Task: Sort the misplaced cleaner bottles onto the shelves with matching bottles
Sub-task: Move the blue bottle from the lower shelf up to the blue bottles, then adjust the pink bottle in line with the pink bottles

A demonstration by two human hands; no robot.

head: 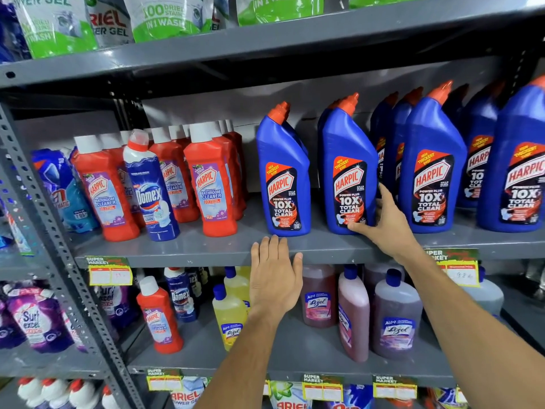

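Right hand point(383, 222) cups blue bottle point(349, 172) base, loosely, aligning it in its row; left hand point(274, 276) flat, empty, bracing on shelf edge point(191, 250).

- Grey metal shelving point(295, 42) fills the frame, with 4 levels in part visible.
- A perforated grey upright point(56, 246) slants down the left of the frame and splits the rack into 2 bays.
- A flat grey back panel point(206, 104) closes the middle level at centre.
- Yellow price tags point(109, 271) under green "SUPER MARKET" headers hang on the shelf edges at left centre, right and along the bottom.
- Light glares off the top shelf's front edge at upper centre; the recess beneath it is dark.
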